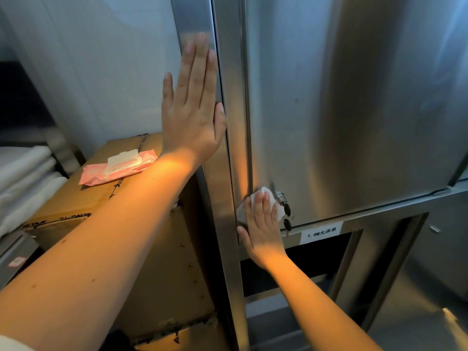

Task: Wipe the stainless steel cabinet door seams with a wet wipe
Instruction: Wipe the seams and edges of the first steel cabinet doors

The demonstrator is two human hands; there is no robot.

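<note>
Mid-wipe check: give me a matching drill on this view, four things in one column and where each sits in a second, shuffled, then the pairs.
Things:
1. left hand
2. wet wipe
3. wipes pack
4. keys

Places:
A. lying on the cardboard box
B. hanging from the door lock
C. flat against the cabinet post
D. pressed under the right hand at the door seam

Pairs: 1-C, 2-D, 3-A, 4-B
</note>
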